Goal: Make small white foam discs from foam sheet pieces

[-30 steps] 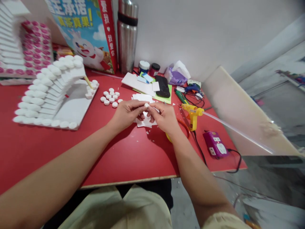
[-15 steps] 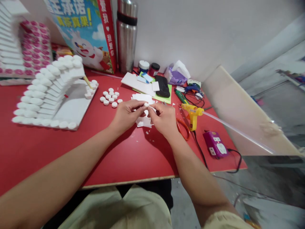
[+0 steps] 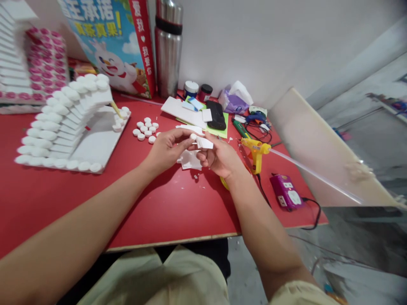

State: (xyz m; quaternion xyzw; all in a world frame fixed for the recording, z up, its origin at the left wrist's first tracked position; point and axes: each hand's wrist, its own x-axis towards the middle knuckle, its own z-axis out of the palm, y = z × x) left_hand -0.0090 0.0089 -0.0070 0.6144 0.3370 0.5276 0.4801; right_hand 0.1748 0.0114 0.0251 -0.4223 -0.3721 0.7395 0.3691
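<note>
Between thumb and forefinger, my left hand (image 3: 165,148) pinches a small white roll (image 3: 193,137). From the roll runs a white paper strip (image 3: 205,142), its free end lying by the fingers of my right hand (image 3: 222,156). That hand is turned partly palm up with curled fingers, and the strip touches it. Beneath both hands lie white paper pieces (image 3: 190,161) and small scraps. Left of my left hand sits a group of white discs (image 3: 144,129). A curved yellow edge (image 3: 224,183) peeks out below my right wrist; the rest of it is hidden.
A white stair model (image 3: 73,127) edged with discs stands at left. On the right are a yellow glue gun (image 3: 257,150) with its long stick and a purple power adapter (image 3: 288,192). Behind are a steel flask (image 3: 168,59), jars and a tissue pack (image 3: 237,99).
My right hand has rolled over, palm more upward, so the strip shows beside the roll. The orange loop by its wrist is now mostly covered, and a yellow edge has appeared.
</note>
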